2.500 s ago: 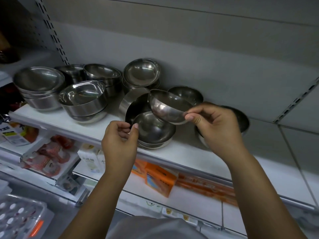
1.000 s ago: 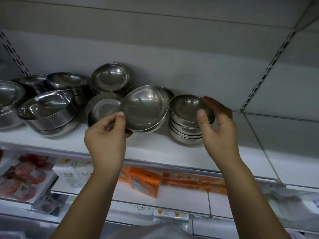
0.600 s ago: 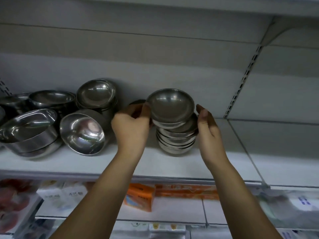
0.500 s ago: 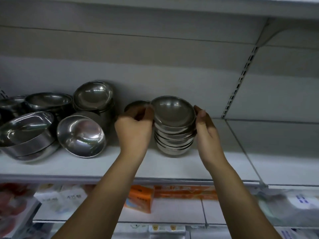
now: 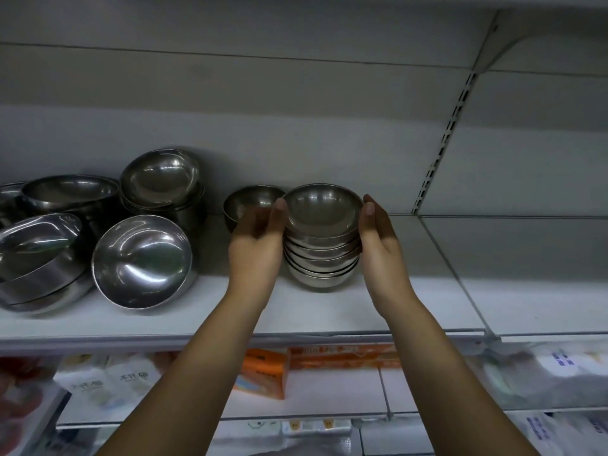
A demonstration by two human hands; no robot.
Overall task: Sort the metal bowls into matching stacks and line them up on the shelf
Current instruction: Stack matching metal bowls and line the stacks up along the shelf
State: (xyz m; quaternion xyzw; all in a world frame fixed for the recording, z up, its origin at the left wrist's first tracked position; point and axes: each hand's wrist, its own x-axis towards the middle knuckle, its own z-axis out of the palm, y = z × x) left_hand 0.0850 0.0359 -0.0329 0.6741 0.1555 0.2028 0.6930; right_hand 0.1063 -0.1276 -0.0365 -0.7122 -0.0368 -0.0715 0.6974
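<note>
Bowl stack (image 5: 321,258) between left hand (image 5: 256,240) and right hand (image 5: 378,240)

Shop, housewares aisle: goods laid out on retail shelving.
White metal shelf (image 5: 329,311) set against a pale panelled back wall (image 5: 296,126). A slotted upright (image 5: 441,139) runs up the seam between two bays, and a curved bracket (image 5: 503,44) sits under the tier above. Steel bowls (image 5: 320,255) stand as stock in quantity, many of one pattern nested in piles, with larger ones grouped to the left. The lower shelf (image 5: 329,399) carries packaged goods facing outward: orange cartons (image 5: 263,373), white packets (image 5: 108,383) with printed labels, and clear-wrapped packs (image 5: 559,373) to the right. Small tags (image 5: 309,424) line the front edge of a lower tier, their print too small to read.
</note>
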